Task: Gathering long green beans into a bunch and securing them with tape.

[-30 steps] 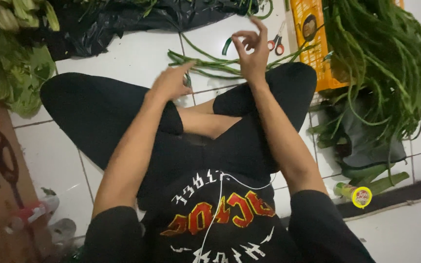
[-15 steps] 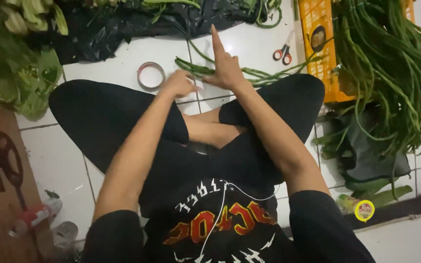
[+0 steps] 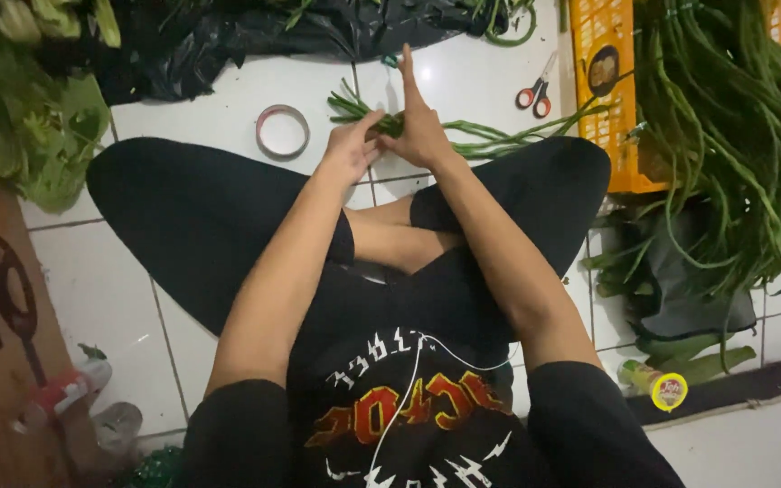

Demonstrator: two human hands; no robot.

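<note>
My left hand (image 3: 352,145) and right hand (image 3: 419,126) are both closing around a bundle of long beans (image 3: 463,136) lying on the white tiled floor (image 3: 219,113) just past my crossed legs; my right fingers are pointing upward. A tape roll (image 3: 282,131) is sitting just left of my hands. Red-handled scissors (image 3: 535,90) are lying to the right, beside a yellow crate (image 3: 603,99) with a heap of long beans (image 3: 734,145) draping over it.

Seated cross-legged on the white tiled floor (image 3: 228,113), the person grips a bundle of long beans (image 3: 463,136) with the left hand (image 3: 352,145) and the right hand (image 3: 419,126), fingers pointing up. A tape roll (image 3: 282,131) lies just left; red-handled scissors (image 3: 535,90) lie beside the orange crate (image 3: 603,90).
</note>
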